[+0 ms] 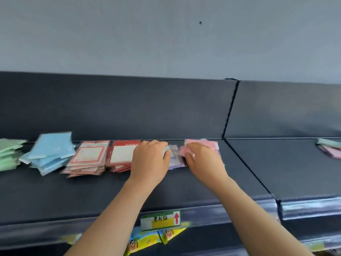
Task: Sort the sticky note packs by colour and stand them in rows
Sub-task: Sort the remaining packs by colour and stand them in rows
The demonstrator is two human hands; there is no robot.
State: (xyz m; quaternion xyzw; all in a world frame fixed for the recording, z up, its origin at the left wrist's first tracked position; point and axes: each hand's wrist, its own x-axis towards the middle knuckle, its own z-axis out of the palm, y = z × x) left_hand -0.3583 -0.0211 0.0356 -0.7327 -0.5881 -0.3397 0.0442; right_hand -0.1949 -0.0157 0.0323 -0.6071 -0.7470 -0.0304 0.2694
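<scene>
Nearest, on the front edge of the shelf (pixel 92 196): a price tag (pixel 160 220) with a red arrow, yellow packets (pixel 140 241) hanging just under it. Reaches over that edge with both bare forearms to the middle of the shelf, near its back edge. Curls the left hand (pixel 149 159) over the top of the lilac packs (pixel 175 161), fingers hooked on a pale pack; too blurred to tell how many. Grips the pink packs (pixel 203 144) with the right hand (pixel 203 161), fingers bent round their near side, just right of the lilac ones. Left of the hands, along the back edge, four piles side by side: red packs (pixel 121 154) touching the left hand, then red-framed packs (pixel 86 157), blue packs (pixel 49 154), and green packs (pixel 8 154) at the shelf's left end. All slumped and fanned, leaning back. Far right, on the neighbouring board, a side pile (pixel 330 147) of green and pink, lying flat. Behind everything, a dark back panel (pixel 129 108), then a grey wall (pixel 166 34).
</scene>
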